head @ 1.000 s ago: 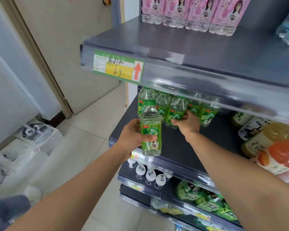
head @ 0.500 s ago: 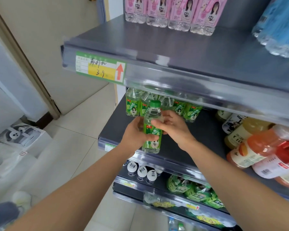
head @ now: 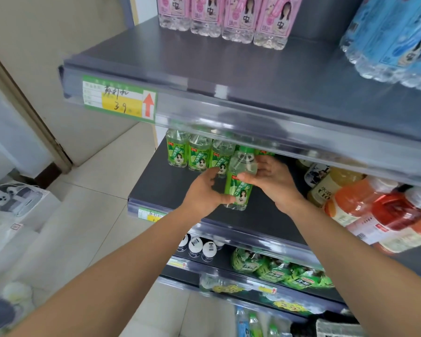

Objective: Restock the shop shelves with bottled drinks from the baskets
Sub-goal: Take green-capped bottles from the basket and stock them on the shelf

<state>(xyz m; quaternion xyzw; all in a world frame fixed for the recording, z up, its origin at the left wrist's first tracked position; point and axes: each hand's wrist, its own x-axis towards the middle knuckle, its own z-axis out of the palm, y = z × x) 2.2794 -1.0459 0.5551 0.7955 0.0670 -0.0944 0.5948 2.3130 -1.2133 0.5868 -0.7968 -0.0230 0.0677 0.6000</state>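
- The upper shelf [head: 229,69] overhangs the work; its clear front lip hides the tops of the bottles below
- The middle shelf [head: 170,188] carries orange juice bottles [head: 365,205] lying at the right
- A row of lime soda bottles [head: 197,154] stands upright at the back
- The left hand [head: 202,195] wraps the lower label and the right hand [head: 272,181] clasps the shoulder of one lime soda bottle [head: 240,181]
- That bottle stands nearly upright in front of the row, green cap up under the lip, base low over the middle shelf; contact unclear
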